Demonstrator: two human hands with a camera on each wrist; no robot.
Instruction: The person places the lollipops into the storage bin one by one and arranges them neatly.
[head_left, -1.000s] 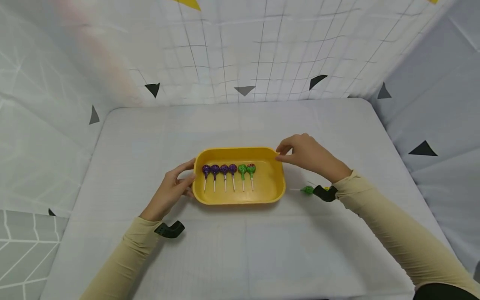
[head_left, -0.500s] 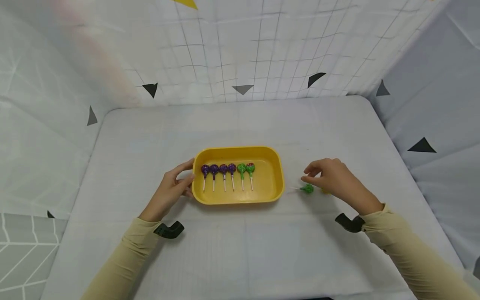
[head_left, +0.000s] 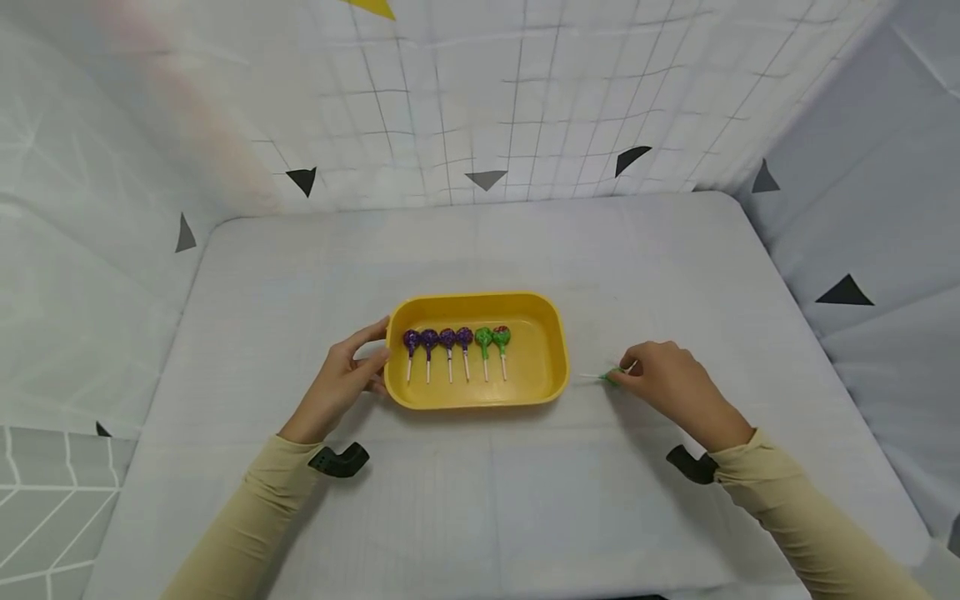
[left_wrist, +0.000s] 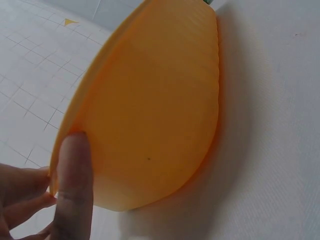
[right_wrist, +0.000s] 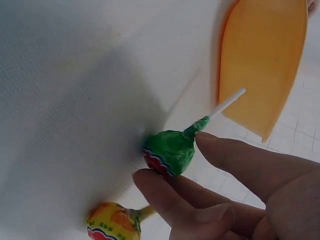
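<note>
A yellow tray (head_left: pixel 532 358) stands mid-table, with a row of purple-wrapped lollipops (head_left: pixel 429 338) and two green-wrapped lollipops (head_left: pixel 492 337) inside, sticks toward the person. My left hand (head_left: pixel 341 383) holds the tray's left end, its fingers against the wall (left_wrist: pixel 145 110) and rim. To the tray's right, my right hand (head_left: pixel 675 387) has thumb and fingers on either side of another green lollipop (right_wrist: pixel 172 147), pinching it low at the table. That lollipop's white stick points at the tray. Below it in the right wrist view lies a yellow-wrapped lollipop (right_wrist: pixel 114 222), hidden by the hand in the head view.
A white cloth covers the table (head_left: pixel 450 508). White sheets with grid lines and dark triangles hang behind and at the sides. Each wrist carries a black device (head_left: pixel 339 459).
My right hand has left the tray's right rim, moved right and toward the person, and come down onto the loose green lollipop. The left hand has stayed at the tray.
</note>
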